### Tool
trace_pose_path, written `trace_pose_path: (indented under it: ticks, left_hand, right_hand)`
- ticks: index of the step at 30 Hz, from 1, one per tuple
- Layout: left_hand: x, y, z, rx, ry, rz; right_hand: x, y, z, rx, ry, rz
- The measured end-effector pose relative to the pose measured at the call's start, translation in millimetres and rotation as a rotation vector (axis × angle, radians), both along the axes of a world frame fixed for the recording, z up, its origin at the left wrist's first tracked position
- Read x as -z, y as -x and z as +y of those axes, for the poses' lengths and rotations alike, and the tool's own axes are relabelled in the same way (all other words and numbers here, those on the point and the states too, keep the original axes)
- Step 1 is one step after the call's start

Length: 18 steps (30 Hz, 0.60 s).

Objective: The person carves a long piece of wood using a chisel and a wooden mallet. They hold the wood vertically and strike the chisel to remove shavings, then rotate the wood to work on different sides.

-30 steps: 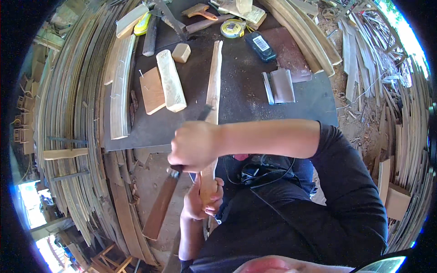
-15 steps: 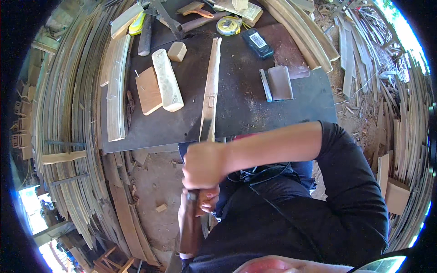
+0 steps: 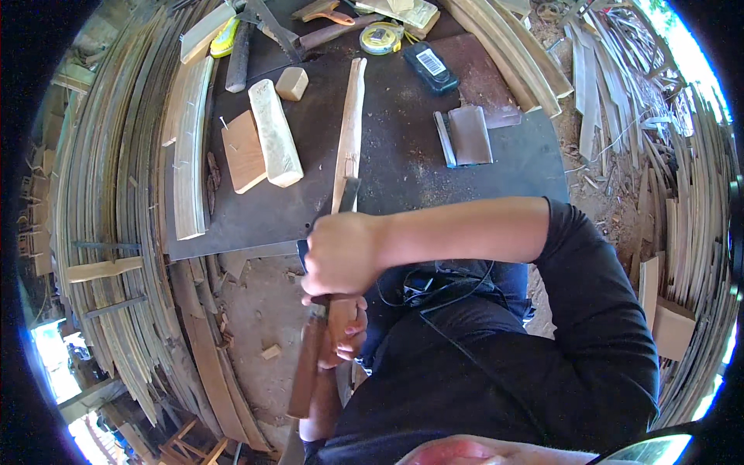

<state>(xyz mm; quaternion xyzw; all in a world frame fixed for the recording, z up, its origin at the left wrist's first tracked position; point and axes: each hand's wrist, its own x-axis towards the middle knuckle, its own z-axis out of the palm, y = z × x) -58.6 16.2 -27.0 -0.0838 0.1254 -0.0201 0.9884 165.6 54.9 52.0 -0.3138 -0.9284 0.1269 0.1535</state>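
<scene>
Head view: My right grip (image 3: pixel 341 252) is closed in a fist around the middle of a long tool. The tool's brown wooden handle (image 3: pixel 306 372) sticks out below my fist, on the side toward me. Its dark blade (image 3: pixel 351 192) pokes out past the other side and crosses over a long wooden stick (image 3: pixel 350 128). I cannot tell if the blade touches the wood.

My left grip (image 3: pixel 353 337) is curled around the near end of the stick, just under my right fist. The far end of the stick points away from me, over the dark bench (image 3: pixel 256 225).

To the left of the stick lie a small wood block (image 3: pixel 292 84), a long pale block (image 3: pixel 275 136) and a flat board (image 3: pixel 246 155) with a nail poking up. To the right are a black box (image 3: pixel 431 68) and a folded grey sheet (image 3: pixel 470 136). A yellow tape measure (image 3: pixel 380 37) sits near the stick's far end.
</scene>
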Motion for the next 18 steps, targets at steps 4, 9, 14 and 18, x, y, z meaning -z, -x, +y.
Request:
trace_pose_path:
  ticks: [4, 9, 14, 18]
  left_hand:
    - [-20.0, -1.8, 0.5, -0.059, -0.118, 0.164]
    - [-17.7, 2.5, -8.0, -0.114, -0.081, 0.146]
    - [-26.8, -4.9, -3.4, -0.041, -0.228, 0.273]
    - [7.2, 21.1, -5.6, -0.024, -0.015, 0.093]
  right_hand:
    - [-9.4, 10.2, 1.6, 0.016, -0.017, -0.005]
    - [-9.5, 33.1, -16.2, -0.129, 0.084, -0.037]
    - [-6.2, -9.2, 27.2, 0.127, 0.026, -0.122]
    - [-5.5, 22.0, -8.2, -0.07, 0.028, -0.03]
